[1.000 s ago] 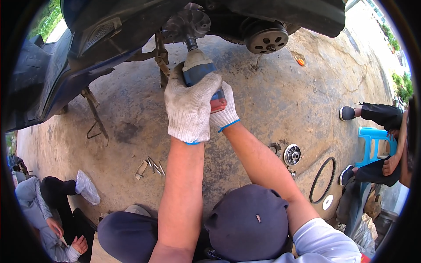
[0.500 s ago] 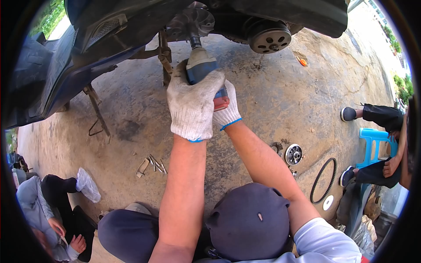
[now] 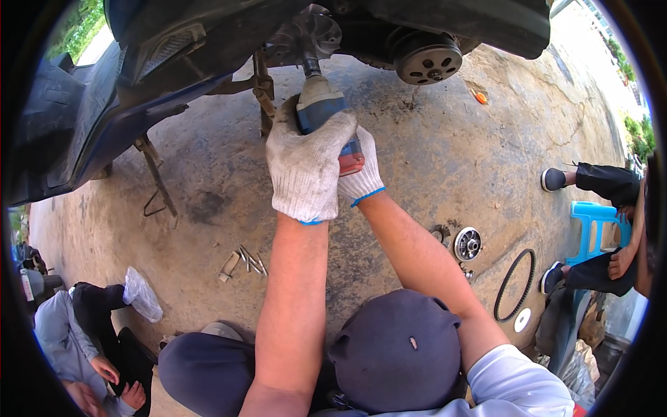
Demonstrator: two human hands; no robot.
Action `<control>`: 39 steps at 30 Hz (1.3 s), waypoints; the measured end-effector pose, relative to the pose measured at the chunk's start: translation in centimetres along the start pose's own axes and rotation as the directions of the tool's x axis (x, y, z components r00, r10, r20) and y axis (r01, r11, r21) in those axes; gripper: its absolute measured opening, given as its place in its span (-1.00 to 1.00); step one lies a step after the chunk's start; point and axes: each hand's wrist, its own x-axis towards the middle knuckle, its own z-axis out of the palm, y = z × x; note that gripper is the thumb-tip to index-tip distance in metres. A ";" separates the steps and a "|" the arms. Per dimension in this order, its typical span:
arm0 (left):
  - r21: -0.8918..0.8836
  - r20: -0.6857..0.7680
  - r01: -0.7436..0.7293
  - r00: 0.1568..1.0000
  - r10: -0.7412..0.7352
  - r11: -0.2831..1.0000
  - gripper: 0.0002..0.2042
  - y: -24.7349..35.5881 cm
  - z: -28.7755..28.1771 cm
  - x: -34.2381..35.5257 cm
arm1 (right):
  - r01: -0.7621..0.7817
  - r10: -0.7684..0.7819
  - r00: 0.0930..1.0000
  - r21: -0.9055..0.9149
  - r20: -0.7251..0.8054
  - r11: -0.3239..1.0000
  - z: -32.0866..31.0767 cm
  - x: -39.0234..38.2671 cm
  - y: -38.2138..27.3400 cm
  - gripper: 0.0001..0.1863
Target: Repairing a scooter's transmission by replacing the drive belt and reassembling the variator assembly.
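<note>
Both hands wear white knit gloves and are closed around a blue-and-grey cordless impact wrench (image 3: 321, 110) with a red part at its rear. My left hand (image 3: 304, 163) wraps over its body. My right hand (image 3: 365, 167) is behind it on the right, its fingers mostly hidden. The wrench's socket (image 3: 310, 66) points up to the center of a finned metal fan wheel (image 3: 306, 35) under the dark body of a scooter (image 3: 229, 48). To the right, on the same scooter, sits a round metal clutch bell (image 3: 429, 61) with holes in its face.
Loose bolts (image 3: 251, 260) lie on the concrete near my left forearm. A metal pulley disc (image 3: 467, 243), a black drive belt (image 3: 514, 285) and a white ring (image 3: 522, 320) lie at right. A person sits by a blue stool (image 3: 596, 226); another person (image 3: 62, 326) sits at lower left.
The view has shifted very slightly. Both hands keep the impact wrench at the fan wheel. The hands of the person at lower left have moved a little.
</note>
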 end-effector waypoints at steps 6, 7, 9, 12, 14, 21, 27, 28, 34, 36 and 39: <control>0.071 -0.003 0.026 1.000 -0.026 0.997 -0.53 0.7 -1.4 0.1 | -0.380 0.161 0.882 0.468 0.443 0.797 1.7 0.5 0.8 -0.54; 0.065 0.002 0.031 1.000 -0.031 0.997 -0.53 0.4 -1.0 0.1 | -0.375 0.161 0.885 0.464 0.437 0.802 1.2 0.2 0.4 -0.54; 0.060 0.008 0.034 0.999 -0.035 0.998 -0.52 -0.3 -0.3 -0.1 | -0.077 0.086 0.994 0.142 -0.060 0.987 0.3 -0.4 0.0 -0.55; 0.198 0.091 -0.064 0.995 0.047 0.978 -0.50 0.1 -0.4 0.7 | -0.037 0.025 0.986 0.065 0.167 0.997 -0.7 -0.2 0.0 -0.55; 0.124 0.067 -0.050 0.997 0.042 0.991 -0.49 0.0 -0.6 0.6 | -0.079 0.053 0.983 0.142 0.177 0.987 -0.4 0.0 0.2 -0.56; 0.074 0.072 -0.022 0.997 0.017 0.997 -0.45 0.1 -0.7 0.7 | 0.105 -0.096 0.994 -0.267 0.046 0.958 -0.7 -0.1 0.3 -0.62; 0.062 0.088 0.002 0.996 -0.008 0.998 -0.44 0.6 -0.9 0.4 | 0.098 -0.105 0.994 -0.158 -0.030 0.982 0.6 -0.2 0.9 -0.65; 0.062 0.087 0.003 0.996 -0.008 0.998 -0.44 0.5 -0.9 0.5 | 0.098 -0.104 0.994 -0.158 -0.031 0.983 0.7 -0.2 1.0 -0.65; -0.007 0.059 -0.006 0.998 0.007 1.000 -0.47 0.3 -0.7 0.4 | 0.013 -0.194 0.935 -0.518 -0.296 0.855 0.4 0.0 1.5 -0.61; 0.016 0.077 -0.005 0.997 0.004 1.000 -0.48 0.3 -1.0 0.7 | -0.014 -0.271 0.931 -0.766 -0.244 0.642 0.0 0.2 1.7 -0.59; 0.008 0.066 -0.007 0.998 0.007 1.000 -0.49 0.3 -1.1 0.5 | -0.024 -0.189 0.933 -0.577 -0.306 0.816 0.2 0.3 1.7 -0.57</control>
